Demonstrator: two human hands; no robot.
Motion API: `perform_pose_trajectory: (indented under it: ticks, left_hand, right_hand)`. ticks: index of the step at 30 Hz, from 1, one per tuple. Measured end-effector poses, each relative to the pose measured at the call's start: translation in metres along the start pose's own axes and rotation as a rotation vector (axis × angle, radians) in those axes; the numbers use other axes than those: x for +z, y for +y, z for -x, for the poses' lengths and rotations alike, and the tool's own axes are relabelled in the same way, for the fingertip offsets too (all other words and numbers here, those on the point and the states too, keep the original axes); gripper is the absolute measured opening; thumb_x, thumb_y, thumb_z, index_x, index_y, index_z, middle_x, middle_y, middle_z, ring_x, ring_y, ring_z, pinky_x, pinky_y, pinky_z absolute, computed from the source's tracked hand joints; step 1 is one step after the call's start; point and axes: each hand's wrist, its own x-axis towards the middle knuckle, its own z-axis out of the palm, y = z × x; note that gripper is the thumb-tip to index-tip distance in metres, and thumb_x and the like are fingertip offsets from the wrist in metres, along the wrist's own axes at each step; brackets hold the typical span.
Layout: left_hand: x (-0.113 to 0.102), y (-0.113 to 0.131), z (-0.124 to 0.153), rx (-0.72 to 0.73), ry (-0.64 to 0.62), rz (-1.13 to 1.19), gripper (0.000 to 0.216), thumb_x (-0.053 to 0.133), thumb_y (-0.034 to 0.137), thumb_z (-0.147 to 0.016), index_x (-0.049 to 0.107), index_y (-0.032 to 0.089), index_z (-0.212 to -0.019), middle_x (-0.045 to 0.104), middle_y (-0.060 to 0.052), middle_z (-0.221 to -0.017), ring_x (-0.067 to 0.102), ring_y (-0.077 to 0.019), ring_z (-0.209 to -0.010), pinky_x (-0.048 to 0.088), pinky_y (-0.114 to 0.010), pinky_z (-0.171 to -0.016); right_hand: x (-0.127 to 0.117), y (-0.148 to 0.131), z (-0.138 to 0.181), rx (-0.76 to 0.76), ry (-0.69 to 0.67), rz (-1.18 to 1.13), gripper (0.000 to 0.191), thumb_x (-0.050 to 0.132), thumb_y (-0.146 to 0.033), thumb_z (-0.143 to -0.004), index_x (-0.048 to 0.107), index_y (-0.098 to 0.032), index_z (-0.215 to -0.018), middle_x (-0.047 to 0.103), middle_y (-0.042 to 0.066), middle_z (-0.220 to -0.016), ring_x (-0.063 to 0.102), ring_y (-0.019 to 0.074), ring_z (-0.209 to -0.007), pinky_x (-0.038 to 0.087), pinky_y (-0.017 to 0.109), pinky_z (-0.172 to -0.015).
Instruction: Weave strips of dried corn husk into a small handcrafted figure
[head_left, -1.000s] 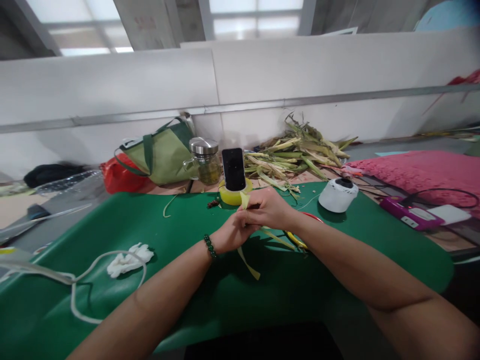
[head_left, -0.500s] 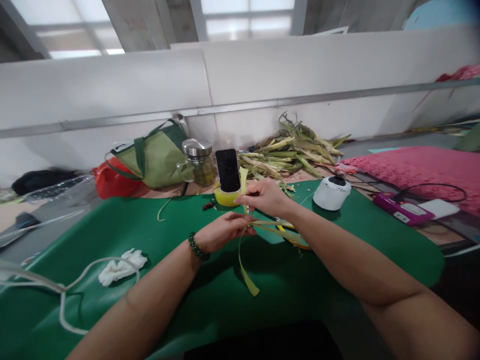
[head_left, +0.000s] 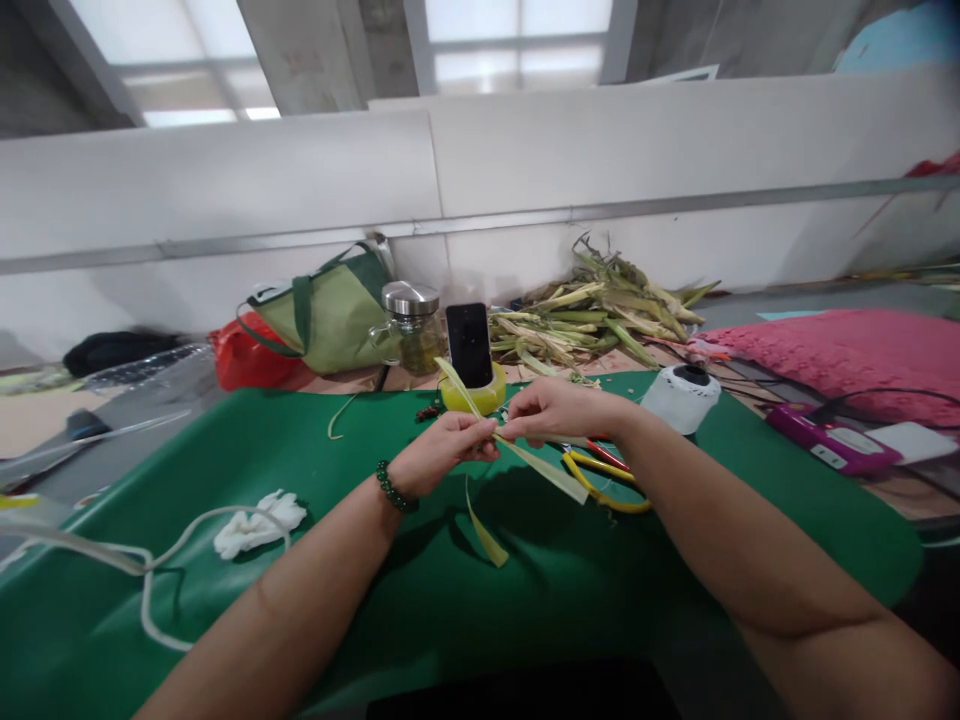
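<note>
Pale green leaf strips point(head_left: 551, 474) cross between my hands above the green mat point(head_left: 360, 610). My left hand point(head_left: 448, 448), with a green bead bracelet point(head_left: 392, 488) at the wrist, is closed in a pinch on the strips. Touching it from the right, my right hand point(head_left: 551, 410) pinches them too. One strip end points up and left, another down and right, and a third hangs below the left hand. The exact crossing is hidden by my fingers. Beneath my right wrist lie yellow-handled scissors point(head_left: 600, 490) and a red-handled tool point(head_left: 606, 455).
A phone point(head_left: 469, 345) leans in a yellow tape roll point(head_left: 480, 392) straight ahead. Behind are a glass jar mug point(head_left: 411, 325), a green bag point(head_left: 337, 315) and a leaf pile point(head_left: 600, 305). A white container point(head_left: 681, 396) stands right; a crumpled tissue point(head_left: 259, 522) and white cable point(head_left: 150, 590) lie left.
My right hand has come down from above to beside the left fingertips. The upright strip now slants up-left, and the scissors show more. The whole view has shifted slightly.
</note>
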Motion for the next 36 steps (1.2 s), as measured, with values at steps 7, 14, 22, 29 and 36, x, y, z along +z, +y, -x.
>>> perform_pose_trajectory:
  ticks: [7,14,22,29,36]
  left_hand:
    - [-0.003,0.006,0.004,0.063,-0.155,-0.186,0.040,0.067,0.053,-0.069,0.070,0.013,-0.072,0.067,-0.004,-0.070,0.057,-0.0121,-0.068,0.048,-0.025,-0.073]
    - [-0.007,0.013,0.009,0.016,-0.322,-0.263,0.034,0.064,0.046,-0.075,0.072,0.013,-0.072,0.066,-0.004,-0.069,0.058,-0.0125,-0.067,0.048,-0.024,-0.072]
    - [-0.010,0.013,0.009,0.040,-0.398,-0.263,0.036,0.063,0.048,-0.076,0.075,0.014,-0.075,0.065,-0.005,-0.069,0.053,-0.0108,-0.063,0.047,-0.023,-0.066]
    - [-0.010,0.010,0.008,-0.061,-0.373,-0.111,0.034,0.068,0.045,-0.071,0.075,0.012,-0.075,0.066,-0.005,-0.067,0.054,-0.0104,-0.061,0.047,-0.024,-0.066]
    - [-0.002,0.008,0.009,-0.102,-0.203,0.057,0.055,0.060,0.063,-0.071,0.068,0.010,-0.059,0.071,-0.011,-0.079,0.061,-0.0136,-0.066,0.050,-0.031,-0.076]
  right_hand:
    - [-0.006,-0.004,0.009,-0.050,-0.107,-0.024,0.032,0.051,-0.042,-0.084,0.055,-0.014,-0.071,0.046,-0.005,-0.051,0.042,0.0072,-0.046,0.031,0.020,-0.045]
    - [-0.012,-0.002,0.011,-0.158,-0.142,0.061,0.031,0.052,-0.039,-0.084,0.056,-0.013,-0.067,0.035,-0.006,-0.054,0.031,0.0062,-0.050,0.026,0.020,-0.046]
    - [-0.014,-0.002,0.012,-0.176,-0.175,0.026,0.033,0.053,-0.041,-0.085,0.054,-0.014,-0.065,0.034,-0.007,-0.054,0.030,0.0063,-0.050,0.025,0.020,-0.047]
    - [-0.013,0.002,0.010,-0.155,-0.174,0.011,0.033,0.055,-0.041,-0.083,0.054,-0.014,-0.065,0.035,-0.007,-0.053,0.030,0.0060,-0.049,0.025,0.020,-0.046]
    - [-0.009,0.007,0.006,-0.104,-0.122,0.022,0.033,0.059,-0.042,-0.079,0.059,-0.012,-0.067,0.039,-0.006,-0.053,0.031,0.0059,-0.049,0.025,0.019,-0.046]
